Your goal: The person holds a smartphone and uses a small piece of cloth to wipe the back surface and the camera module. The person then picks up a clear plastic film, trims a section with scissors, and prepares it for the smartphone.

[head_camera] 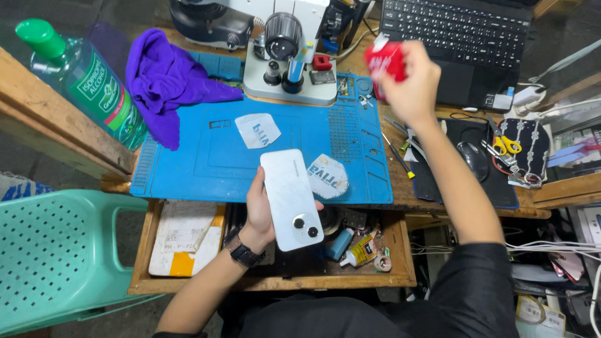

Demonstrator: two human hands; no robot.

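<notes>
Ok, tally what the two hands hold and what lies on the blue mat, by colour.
White: 3 - phone in left hand, two stickers
Red: 1 - blurred object in right hand
Purple: 1 - cloth
Total: 5

Smooth, satin white phone back [291, 199]; ribbed matt blue rubbery work mat [219, 156]; soft purple cloth [166, 78]; clear glossy plastic bottle [84, 78], green cap; rough worn wooden drawer [269, 283]; perforated green plastic chair [59, 253].
</notes>
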